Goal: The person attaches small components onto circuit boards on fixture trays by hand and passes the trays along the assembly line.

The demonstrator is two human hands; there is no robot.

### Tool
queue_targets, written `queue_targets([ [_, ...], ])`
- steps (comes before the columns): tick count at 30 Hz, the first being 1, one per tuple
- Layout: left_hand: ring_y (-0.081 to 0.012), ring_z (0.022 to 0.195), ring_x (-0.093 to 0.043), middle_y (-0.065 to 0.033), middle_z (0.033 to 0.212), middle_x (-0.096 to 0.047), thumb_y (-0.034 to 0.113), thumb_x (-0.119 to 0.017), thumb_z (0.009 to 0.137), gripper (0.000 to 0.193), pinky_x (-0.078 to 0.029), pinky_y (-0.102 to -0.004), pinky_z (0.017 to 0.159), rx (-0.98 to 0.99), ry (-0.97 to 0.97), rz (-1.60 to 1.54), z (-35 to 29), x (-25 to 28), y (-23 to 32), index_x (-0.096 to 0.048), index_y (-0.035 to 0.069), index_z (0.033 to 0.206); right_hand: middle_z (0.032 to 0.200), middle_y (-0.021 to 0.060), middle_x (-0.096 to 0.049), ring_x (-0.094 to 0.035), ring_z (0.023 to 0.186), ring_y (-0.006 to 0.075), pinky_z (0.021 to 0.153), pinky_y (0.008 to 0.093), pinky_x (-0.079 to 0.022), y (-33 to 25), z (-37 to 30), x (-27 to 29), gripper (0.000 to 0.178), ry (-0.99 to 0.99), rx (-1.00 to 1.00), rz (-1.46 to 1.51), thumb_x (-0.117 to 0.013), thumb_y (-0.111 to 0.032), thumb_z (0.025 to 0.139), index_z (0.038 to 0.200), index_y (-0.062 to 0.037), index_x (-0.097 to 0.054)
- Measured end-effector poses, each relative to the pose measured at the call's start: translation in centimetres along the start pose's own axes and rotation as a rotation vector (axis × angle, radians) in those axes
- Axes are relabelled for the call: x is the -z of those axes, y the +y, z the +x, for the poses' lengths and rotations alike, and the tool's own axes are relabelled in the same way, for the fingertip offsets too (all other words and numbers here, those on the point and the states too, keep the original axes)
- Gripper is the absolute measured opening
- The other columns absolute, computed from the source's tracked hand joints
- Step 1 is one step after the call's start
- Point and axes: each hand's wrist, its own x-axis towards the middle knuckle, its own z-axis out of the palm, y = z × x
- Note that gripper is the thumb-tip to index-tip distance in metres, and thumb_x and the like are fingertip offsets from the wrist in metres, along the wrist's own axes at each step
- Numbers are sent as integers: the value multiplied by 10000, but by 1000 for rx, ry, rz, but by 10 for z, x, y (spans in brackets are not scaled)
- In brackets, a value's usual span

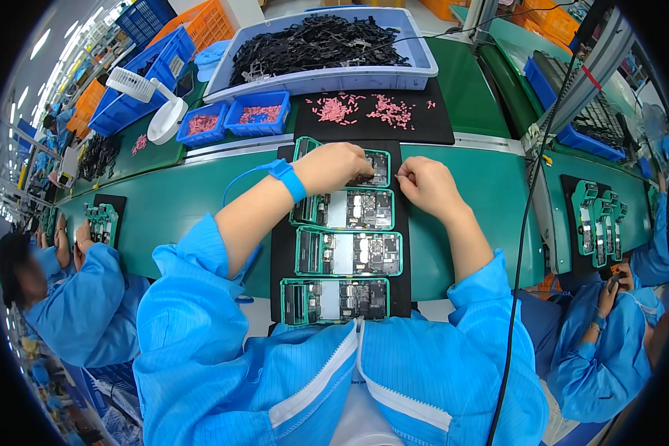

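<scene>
My left hand (336, 165), with a blue wrist strap (286, 179) on its wrist, reaches over the farthest opened phone (380, 168) in a green frame. Its fingers point down, pressed together on the circuit board, and hide whatever they may hold. Just right of that phone, beside the black mat's edge, my right hand (428, 183) is closed in a pinch; anything in it is too small to make out. Nearer to me, more phones lie in a column on the black mat (287, 256): a second (370, 209), a third (377, 253) and the nearest (364, 299).
Small pink pieces (337, 109) lie on a dark mat beyond my hands, with more in two blue trays (256, 128). A large bin (412, 73) holds tangled black parts. A white fan (168, 121) stands left. A black cable (526, 215) hangs right. Co-workers sit on both sides.
</scene>
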Motion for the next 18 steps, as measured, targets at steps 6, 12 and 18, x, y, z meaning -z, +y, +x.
queue_targets([
  [6, -224, 944, -580, -40, 944, -589, 129, -631, 818, 243, -459, -340, 816, -98, -6, 200, -12, 1, -5, -721, 205, 1032, 721, 114, -626, -622, 639, 269, 585, 375, -490, -27, -11, 2, 64, -124, 62, 236, -633, -94, 746, 766, -36, -651],
  [12, -214, 958, -571, -35, 964, -596, 194, -621, 854, 184, -448, -339, 838, -107, 37, 209, -13, -4, -6, -736, 201, 998, 725, 118, -631, -626, 712, 308, 633, 410, -504, -46, -18, -5, 51, -234, 261, 82, -630, -104, 721, 717, -52, -631],
  [18, -214, 960, -571, -37, 962, -600, 183, -621, 849, 201, -447, -337, 842, -91, 50, 190, -14, -7, -6, -735, 212, 1012, 725, 107, -633, -628, 725, 303, 641, 416, -509, -53, -17, -6, 48, -242, 289, -45, -622, -102, 719, 703, -57, -616],
])
